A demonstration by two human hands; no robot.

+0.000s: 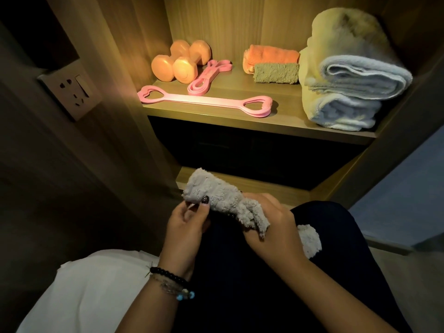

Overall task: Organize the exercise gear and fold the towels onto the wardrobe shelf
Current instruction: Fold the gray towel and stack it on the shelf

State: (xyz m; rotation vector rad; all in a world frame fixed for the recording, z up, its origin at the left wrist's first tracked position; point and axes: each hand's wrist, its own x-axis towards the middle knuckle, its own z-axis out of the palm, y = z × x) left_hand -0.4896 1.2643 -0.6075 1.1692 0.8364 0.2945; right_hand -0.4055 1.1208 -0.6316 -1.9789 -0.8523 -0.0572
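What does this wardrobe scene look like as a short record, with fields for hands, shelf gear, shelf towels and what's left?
hands: left hand pinches and right hand grips a small fluffy grey towel
shelf gear: two orange dumbbells, looped pink resistance band, flat pink heart-handled stretch band
shelf towels: folded orange towel, olive towel, stacked pale blue towels
left: grey towel not yet shelved

**No legible writing in view**

Nothing here can be read. The pink resistance band [208,74] lying folded on the wardrobe shelf [240,121] carries a faint darker mark along its strap, too small and blurred to make out as letters or a brand. The wall socket plate [69,91] shows only its pin holes and a switch, no lettering. The dumbbells [179,61] and the towels bear no visible labels or numbers.
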